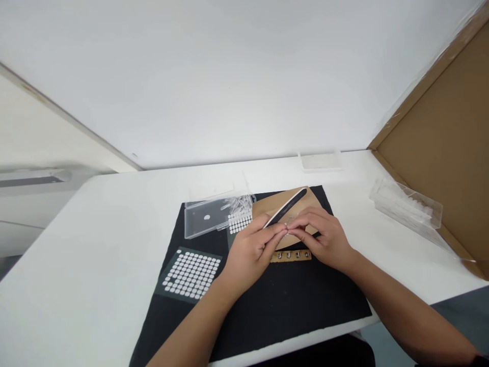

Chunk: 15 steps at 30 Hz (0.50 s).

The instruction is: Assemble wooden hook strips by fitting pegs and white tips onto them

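Tiny whitish bit (pixel 286 228) is pinched by both hands (pixel 247 250) over black rectangular mat (pixel 294 300), likely for steadiness, flat black-and-white stick (pixel 287 207) tucked left-handed.

The table (pixel 72 265) is white, the mat (pixel 298 306) black. The left sheet (pixel 193 274) is dark with rows of white spots; the file (pixel 288 206) black, white-edged; the paper (pixel 269 205) brown.

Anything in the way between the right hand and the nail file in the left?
Nothing visible. The nail file sticks out of the left hand, its far end bare, beside the right hand and over a brown sheet. Both hands' fingertips meet at a tiny pale piece, too small to identify.
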Tool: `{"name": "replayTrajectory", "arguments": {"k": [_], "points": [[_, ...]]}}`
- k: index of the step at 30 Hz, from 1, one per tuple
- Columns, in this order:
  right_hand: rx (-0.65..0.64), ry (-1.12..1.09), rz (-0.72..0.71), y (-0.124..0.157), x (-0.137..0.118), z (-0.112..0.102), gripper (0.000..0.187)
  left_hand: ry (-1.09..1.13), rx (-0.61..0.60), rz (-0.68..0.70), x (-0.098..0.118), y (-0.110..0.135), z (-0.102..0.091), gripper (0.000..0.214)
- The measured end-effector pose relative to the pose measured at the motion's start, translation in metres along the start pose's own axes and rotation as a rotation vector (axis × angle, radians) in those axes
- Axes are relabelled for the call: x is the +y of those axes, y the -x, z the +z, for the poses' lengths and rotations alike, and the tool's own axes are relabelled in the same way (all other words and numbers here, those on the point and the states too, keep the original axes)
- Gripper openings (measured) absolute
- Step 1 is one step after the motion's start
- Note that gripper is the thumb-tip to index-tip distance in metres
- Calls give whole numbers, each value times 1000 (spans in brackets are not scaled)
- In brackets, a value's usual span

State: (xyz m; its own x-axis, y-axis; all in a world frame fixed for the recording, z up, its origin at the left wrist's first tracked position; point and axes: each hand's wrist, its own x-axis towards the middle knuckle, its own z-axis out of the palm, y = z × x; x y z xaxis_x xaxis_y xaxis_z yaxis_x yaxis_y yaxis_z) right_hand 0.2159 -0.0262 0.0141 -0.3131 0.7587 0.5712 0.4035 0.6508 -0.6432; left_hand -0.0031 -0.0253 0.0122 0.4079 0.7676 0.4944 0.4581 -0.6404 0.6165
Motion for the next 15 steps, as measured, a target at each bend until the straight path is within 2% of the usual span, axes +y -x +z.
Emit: {"name": "replayTrajectory", "arguments": {"k": [6, 12, 15], "points": [[-63, -24, 46, 1, -1, -1, 9, -13, 22, 59, -1, 0, 2, 21], [-120, -13, 60, 0, -6, -1, 8, -5, -49, 134, -5, -1, -6, 23], [-119, -73, 69, 1, -7, -2, 8, 18, -39, 139, -8, -2, -10, 20]]}}
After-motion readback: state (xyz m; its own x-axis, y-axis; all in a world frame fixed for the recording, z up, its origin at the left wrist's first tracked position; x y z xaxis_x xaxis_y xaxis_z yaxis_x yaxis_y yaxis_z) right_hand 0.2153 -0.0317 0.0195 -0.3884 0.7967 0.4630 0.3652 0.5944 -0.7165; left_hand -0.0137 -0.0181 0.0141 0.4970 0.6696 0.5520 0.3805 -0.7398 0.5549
